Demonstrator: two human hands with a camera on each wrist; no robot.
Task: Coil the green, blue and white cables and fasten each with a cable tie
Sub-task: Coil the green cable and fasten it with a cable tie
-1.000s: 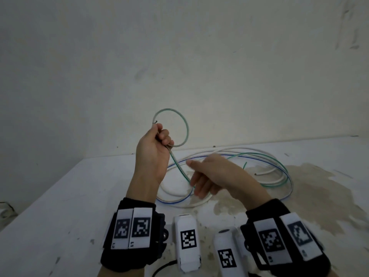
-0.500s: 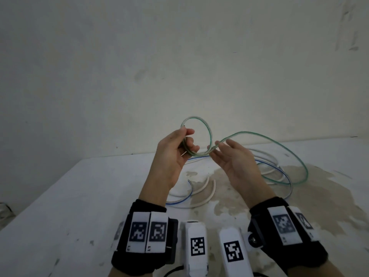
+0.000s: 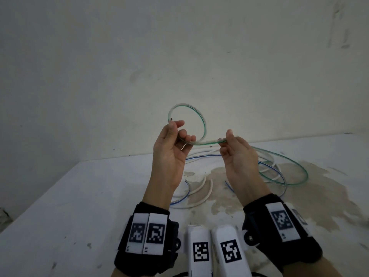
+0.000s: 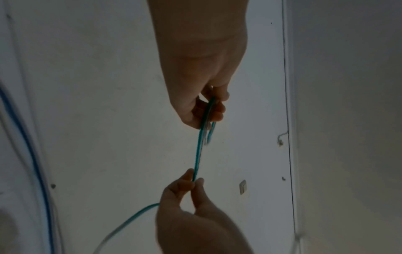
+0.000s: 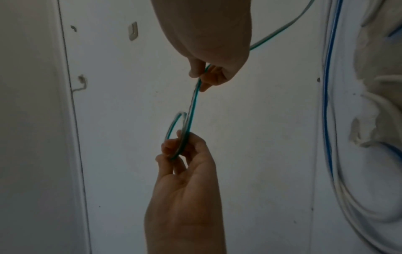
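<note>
My left hand [image 3: 182,130] is raised in front of the wall and grips a small loop of the green cable [image 3: 203,120] between thumb and curled fingers. A short way to its right, my right hand [image 3: 225,139] pinches the same cable where it leaves the loop. The rest of the green cable trails down behind that hand to the table. In the left wrist view the green cable [image 4: 199,149] runs straight between both hands. The blue cable [image 3: 275,170] and the white cable [image 3: 209,188] lie loose on the table [image 3: 79,196].
Two white marker-tagged devices [image 3: 199,252] sit at the table's near edge between my wrists. A brownish stain [image 3: 319,186] covers the table's right part. A plain wall [image 3: 179,56] rises right behind the table. The table's left edge slopes away at the lower left.
My right hand rose from over the table, bringing green cable up beside the left hand's loop. The left hand shifted right and higher. The green slack on the table swung out to the right.
</note>
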